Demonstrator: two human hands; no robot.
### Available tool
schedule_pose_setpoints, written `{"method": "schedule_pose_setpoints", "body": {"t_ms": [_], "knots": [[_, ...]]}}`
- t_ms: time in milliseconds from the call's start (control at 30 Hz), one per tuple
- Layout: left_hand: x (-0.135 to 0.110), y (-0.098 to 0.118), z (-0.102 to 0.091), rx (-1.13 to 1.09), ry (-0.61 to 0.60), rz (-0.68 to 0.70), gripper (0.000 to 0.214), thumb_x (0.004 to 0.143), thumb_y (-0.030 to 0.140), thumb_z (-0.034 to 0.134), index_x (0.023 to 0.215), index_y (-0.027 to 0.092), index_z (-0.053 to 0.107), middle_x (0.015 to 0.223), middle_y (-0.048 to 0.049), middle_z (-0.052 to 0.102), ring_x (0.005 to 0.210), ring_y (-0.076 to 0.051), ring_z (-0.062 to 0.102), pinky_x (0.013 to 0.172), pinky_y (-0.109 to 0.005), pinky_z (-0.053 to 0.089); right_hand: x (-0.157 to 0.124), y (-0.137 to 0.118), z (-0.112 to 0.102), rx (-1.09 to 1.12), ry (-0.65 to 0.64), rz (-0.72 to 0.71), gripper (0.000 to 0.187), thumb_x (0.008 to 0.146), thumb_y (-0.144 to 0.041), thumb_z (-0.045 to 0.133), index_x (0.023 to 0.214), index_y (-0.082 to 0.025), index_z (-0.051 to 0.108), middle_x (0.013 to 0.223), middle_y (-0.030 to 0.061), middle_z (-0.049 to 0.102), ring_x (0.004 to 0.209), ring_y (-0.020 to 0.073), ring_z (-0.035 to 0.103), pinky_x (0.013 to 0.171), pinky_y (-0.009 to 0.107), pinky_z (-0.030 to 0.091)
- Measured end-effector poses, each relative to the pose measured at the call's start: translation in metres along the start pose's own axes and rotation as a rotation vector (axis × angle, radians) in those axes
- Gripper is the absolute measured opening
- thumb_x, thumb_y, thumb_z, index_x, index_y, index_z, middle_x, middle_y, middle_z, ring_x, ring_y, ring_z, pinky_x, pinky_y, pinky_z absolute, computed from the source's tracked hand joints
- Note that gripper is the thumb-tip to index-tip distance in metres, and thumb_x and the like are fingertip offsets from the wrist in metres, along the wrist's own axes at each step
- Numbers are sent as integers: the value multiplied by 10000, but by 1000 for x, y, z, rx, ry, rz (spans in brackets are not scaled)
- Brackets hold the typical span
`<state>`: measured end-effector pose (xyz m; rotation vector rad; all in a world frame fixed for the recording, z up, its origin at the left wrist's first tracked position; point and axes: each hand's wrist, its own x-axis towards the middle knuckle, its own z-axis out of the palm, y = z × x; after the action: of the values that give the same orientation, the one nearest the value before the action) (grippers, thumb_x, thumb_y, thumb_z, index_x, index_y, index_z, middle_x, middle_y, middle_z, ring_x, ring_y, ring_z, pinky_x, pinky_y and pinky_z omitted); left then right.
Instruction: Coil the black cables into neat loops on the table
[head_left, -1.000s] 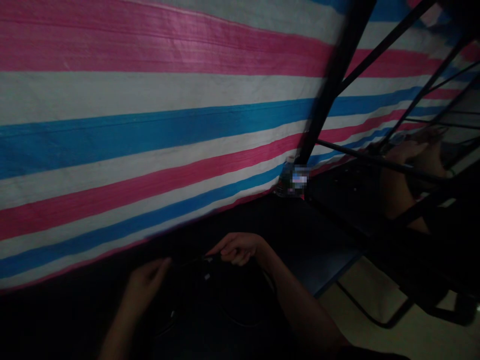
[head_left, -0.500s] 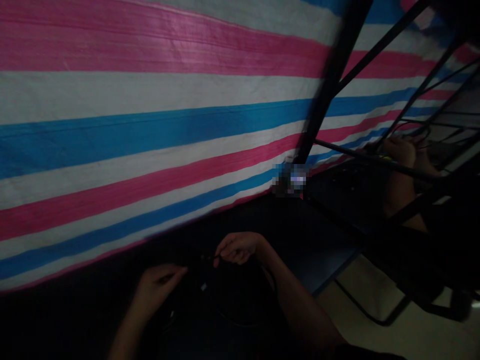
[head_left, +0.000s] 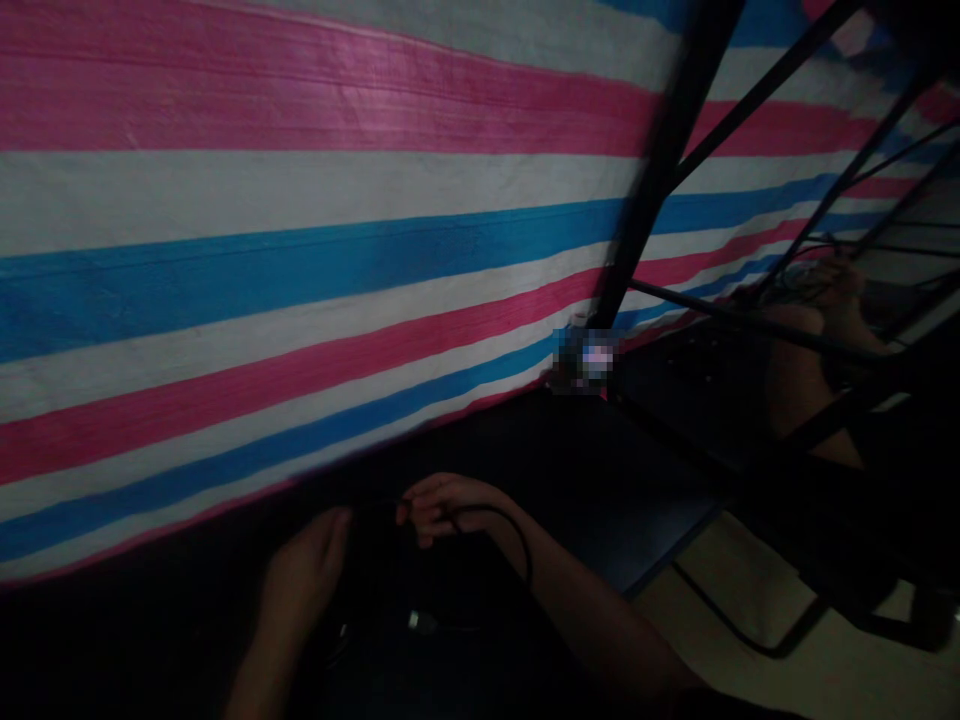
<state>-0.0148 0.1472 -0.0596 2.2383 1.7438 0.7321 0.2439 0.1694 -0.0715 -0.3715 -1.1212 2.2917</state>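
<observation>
My right hand (head_left: 450, 505) is closed in a pinch on a thin black cable (head_left: 529, 555), which arcs from the fingers over my right wrist. To its left, my left hand (head_left: 304, 565) has its thumb and fingers pressed together. What it grips is lost in the dark, though a faint dark line runs between the two hands. A pale metal USB plug (head_left: 420, 622) of a cable lies below the hands on the dark tabletop. Another small shiny tip (head_left: 343, 632) shows beside my left wrist.
A striped plastic sheet (head_left: 315, 290) hangs behind the dark tabletop (head_left: 645, 500). Black metal frame bars (head_left: 649, 200) rise at the right. A blurred-out small object (head_left: 585, 360) stands at the foot of the sheet. Beyond the bars, a co-worker's hands (head_left: 832, 285) handle dark cable.
My right hand has shifted left, closer to my left hand, and the cable now loops over my right wrist. My left hand has turned and drawn slightly left. The USB plug shows lower down.
</observation>
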Motion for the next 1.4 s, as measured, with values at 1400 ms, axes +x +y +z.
{"method": "schedule_pose_setpoints", "body": {"t_ms": [1400], "knots": [[-12, -62, -68, -417, 90, -496, 364, 568, 526, 855, 788, 241, 804, 840, -23, 837, 901, -354, 773, 744, -425, 644, -129, -34, 24, -276, 71, 431, 411, 889, -551, 708, 902, -177, 538, 570, -85, 516, 410, 138, 618, 322, 190, 462]]}}
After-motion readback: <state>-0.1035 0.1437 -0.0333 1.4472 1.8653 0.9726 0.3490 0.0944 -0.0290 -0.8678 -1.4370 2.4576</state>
